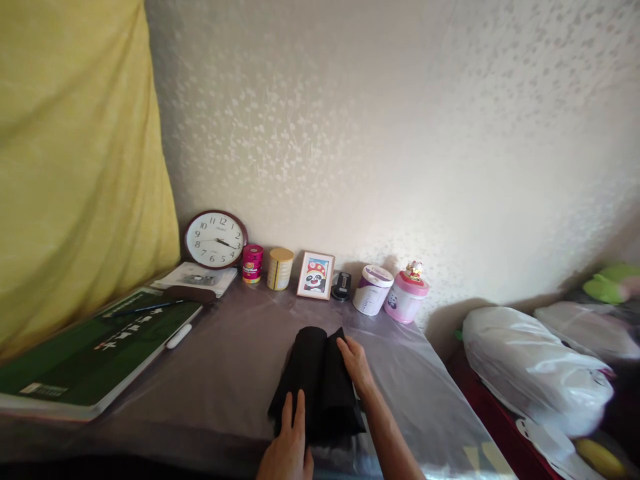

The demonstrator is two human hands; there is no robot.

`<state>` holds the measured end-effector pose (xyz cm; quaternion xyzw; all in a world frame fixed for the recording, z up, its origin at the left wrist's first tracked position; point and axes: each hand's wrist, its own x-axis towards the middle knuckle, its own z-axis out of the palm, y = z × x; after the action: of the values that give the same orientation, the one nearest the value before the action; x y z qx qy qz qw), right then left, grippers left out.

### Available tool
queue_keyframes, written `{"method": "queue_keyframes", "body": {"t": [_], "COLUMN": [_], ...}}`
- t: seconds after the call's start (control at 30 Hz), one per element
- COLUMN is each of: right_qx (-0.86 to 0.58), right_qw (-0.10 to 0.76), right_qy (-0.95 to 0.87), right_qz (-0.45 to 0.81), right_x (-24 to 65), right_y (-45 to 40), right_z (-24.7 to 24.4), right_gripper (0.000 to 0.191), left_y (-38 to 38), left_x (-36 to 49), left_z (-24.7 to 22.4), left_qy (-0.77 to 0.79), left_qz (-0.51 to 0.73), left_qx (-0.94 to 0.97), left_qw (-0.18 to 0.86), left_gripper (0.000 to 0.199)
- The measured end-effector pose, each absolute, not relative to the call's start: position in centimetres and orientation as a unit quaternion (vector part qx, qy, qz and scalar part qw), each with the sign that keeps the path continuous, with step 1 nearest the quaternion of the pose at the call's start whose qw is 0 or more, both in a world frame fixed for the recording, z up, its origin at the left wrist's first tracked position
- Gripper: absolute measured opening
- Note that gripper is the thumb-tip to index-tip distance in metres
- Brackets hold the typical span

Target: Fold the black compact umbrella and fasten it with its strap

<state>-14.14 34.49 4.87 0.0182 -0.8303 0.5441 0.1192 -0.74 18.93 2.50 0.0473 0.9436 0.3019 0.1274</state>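
Note:
A black sheet [309,367], cloth or felt by its look, lies near the front of the table, curled from both sides so that two rolls meet along a fold in the middle. My right hand [356,363] pinches the upper edge of the right-hand roll, with the thumb hidden. At the lower left, my left hand [289,443] rests against the near part of the left roll, its fingers stretched out and slightly apart. The underside of the black sheet is out of sight.
Along the wall stand a clock [216,240], a pink tin [253,265], a yellow-lidded can [281,269], a panda picture frame [315,275], and two tubs. A large green book [115,347] lies left. White plastic bags [535,367] sit beyond the table's right edge.

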Motion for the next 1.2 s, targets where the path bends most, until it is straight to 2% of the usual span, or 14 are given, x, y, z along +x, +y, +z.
{"method": "queue_keyframes", "body": {"t": [0.2,0.47,0.7,0.87,1.1,1.2], "right_qx": [0.052,0.034,0.086,0.158,0.283,0.333], "right_qw": [0.070,0.034,-0.001,-0.037,-0.009,0.026], "right_qy": [-0.846,-0.909,-0.934,-0.909,-0.905,-0.892], "right_qz": [0.525,0.413,0.347,0.384,0.319,0.305], "right_x": [-16.0,-16.5,-15.7,-14.7,-12.5,-10.9], "right_y": [30.8,28.3,27.6,27.5,27.7,28.1], "right_z": [5.6,4.0,4.3,4.6,5.7,5.9], "right_gripper": [0.028,0.031,0.034,0.031,0.026,0.024], "left_y": [19.5,20.3,18.6,18.2,19.4,19.6], "left_x": [-0.8,-1.2,-0.4,0.3,-1.2,-1.6], "left_z": [2.7,2.4,2.5,3.3,4.0,3.3], "left_qy": [0.949,0.949,0.952,0.966,0.967,0.969], "left_qz": [0.279,0.262,0.270,0.242,0.214,0.196], "left_qx": [0.030,0.022,0.036,0.034,0.085,0.070], "left_qw": [0.144,0.172,0.139,0.088,0.112,0.131], "left_gripper": [0.077,0.071,0.064,0.051,0.076,0.076]}}
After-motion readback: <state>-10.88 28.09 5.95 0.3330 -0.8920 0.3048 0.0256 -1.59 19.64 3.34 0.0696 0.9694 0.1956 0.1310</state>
